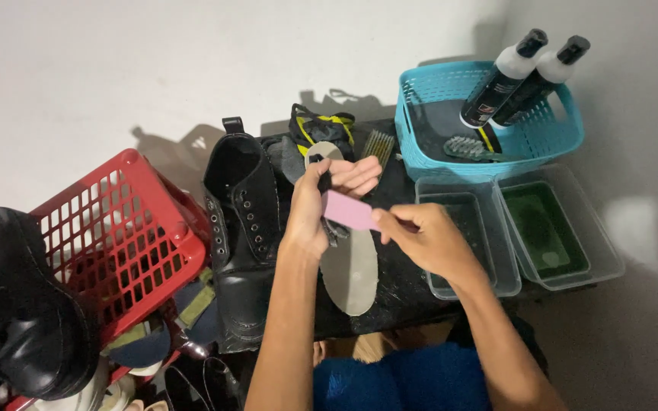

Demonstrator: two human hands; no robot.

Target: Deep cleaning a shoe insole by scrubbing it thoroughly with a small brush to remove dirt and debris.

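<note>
My left hand (321,204) grips the upper part of a grey insole (350,268) that lies on the black mat (405,285). My right hand (426,240) pinches a pink rectangular block (349,211) and holds it against the insole, just under my left fingers. A black lace-up boot (244,228) lies on its side directly left of my left hand.
A red basket (116,236) stands at the left with a black boot (17,304) beside it. A teal basket (489,122) at the back right holds two bottles (523,76) and a brush (470,148). Two clear tubs (523,228) sit in front of it.
</note>
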